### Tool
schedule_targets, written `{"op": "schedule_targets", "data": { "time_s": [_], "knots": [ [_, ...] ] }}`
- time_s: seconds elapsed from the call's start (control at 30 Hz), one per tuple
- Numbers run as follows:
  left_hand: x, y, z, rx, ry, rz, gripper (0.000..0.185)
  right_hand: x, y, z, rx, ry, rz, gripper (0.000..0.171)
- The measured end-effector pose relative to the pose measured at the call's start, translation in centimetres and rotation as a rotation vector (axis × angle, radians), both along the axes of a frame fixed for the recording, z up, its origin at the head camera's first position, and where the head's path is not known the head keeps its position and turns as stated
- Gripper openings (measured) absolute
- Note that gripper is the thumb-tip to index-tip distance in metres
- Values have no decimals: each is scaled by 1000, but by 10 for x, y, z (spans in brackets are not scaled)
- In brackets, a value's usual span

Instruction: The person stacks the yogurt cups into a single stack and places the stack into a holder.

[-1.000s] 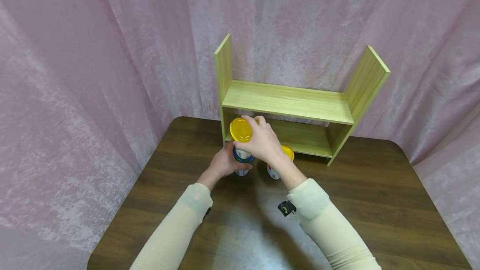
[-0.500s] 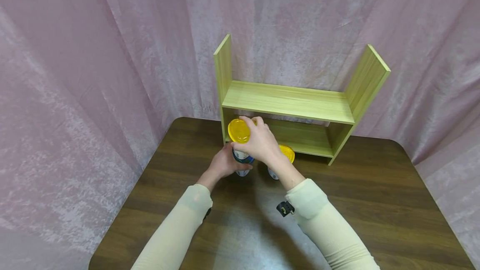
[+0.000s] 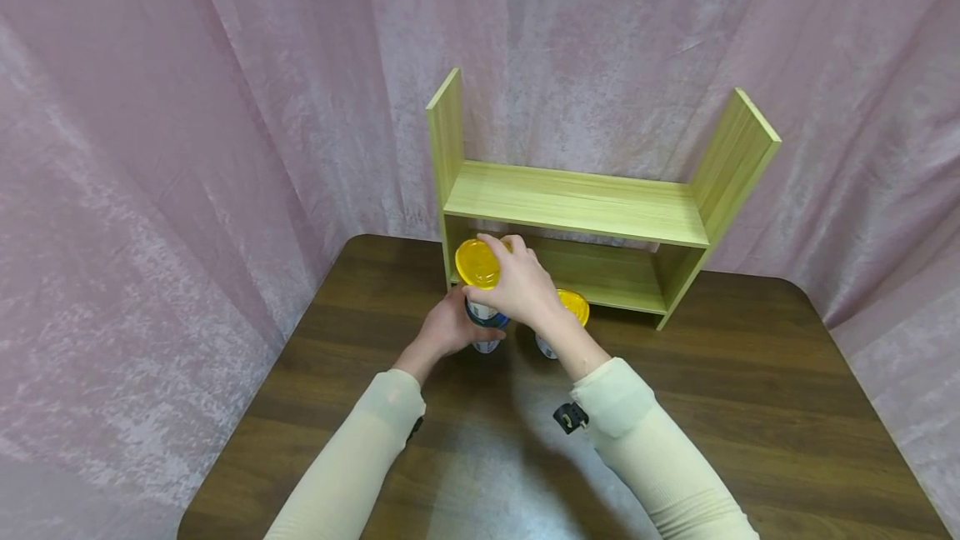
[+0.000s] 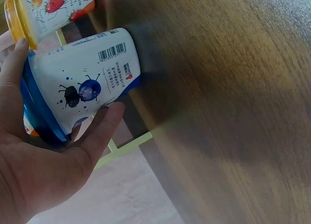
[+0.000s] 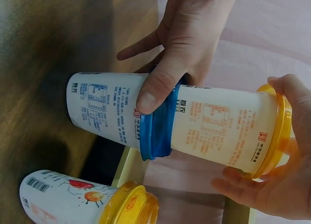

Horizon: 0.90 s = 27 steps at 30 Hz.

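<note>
A dark brown wooden table (image 3: 750,407) carries 3 things directly. At its far edge stands a light green wooden shelf unit (image 3: 577,205). Near the shelf's left part stand a blue-lidded cup (image 3: 486,332) and, just right, a yellow-lidded cup (image 3: 566,311).

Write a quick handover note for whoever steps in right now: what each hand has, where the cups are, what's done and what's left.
Left hand grips the blue-lidded cup standing on the table.
Right hand holds the yellow-lidded cup, stacked on the blue lid.
A third cup, yellow lid, stands on the table beside them, before the wooden shelf.
Done: one cup stacked.
Left: probably releasing the stack; third cup untouched; both shelf boards look bare.
</note>
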<state>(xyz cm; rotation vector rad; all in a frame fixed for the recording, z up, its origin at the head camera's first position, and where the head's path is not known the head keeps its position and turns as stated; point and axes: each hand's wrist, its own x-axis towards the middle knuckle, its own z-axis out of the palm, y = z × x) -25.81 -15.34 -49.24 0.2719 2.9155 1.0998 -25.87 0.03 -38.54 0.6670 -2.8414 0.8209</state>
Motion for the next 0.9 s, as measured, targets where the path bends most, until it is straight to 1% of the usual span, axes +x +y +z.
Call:
{"op": "schedule_targets", "data": {
  "time_s": [0.17, 0.27, 0.37, 0.47, 0.6, 0.67, 0.8, 0.9],
  "knots": [
    [1, -1, -1, 5, 7, 2, 91, 0, 1, -3, -32, 15, 7, 91],
    [2, 0, -1, 14, -2, 13, 92, 1, 5, -4, -68, 14, 15, 94],
    [3, 1, -1, 13, -21, 39, 95, 1, 14, -5, -104, 3, 15, 95],
    [4, 2, 0, 28, -26, 58, 97, 1, 28, -8, -124, 2, 6, 92],
    [6, 0, 1, 64, -14, 55, 96, -2, 50, -15, -96, -1, -12, 88],
    [6, 0, 1, 79, -11, 47, 95, -2, 61, -19, -75, -17, -28, 86],
    [6, 0, 2, 93, -12, 43, 93, -2, 77, -26, -38, -42, -50, 87],
    [6, 1, 2, 94, -18, 47, 94, -3, 85, -31, -4, -54, -48, 88]
  ]
}}
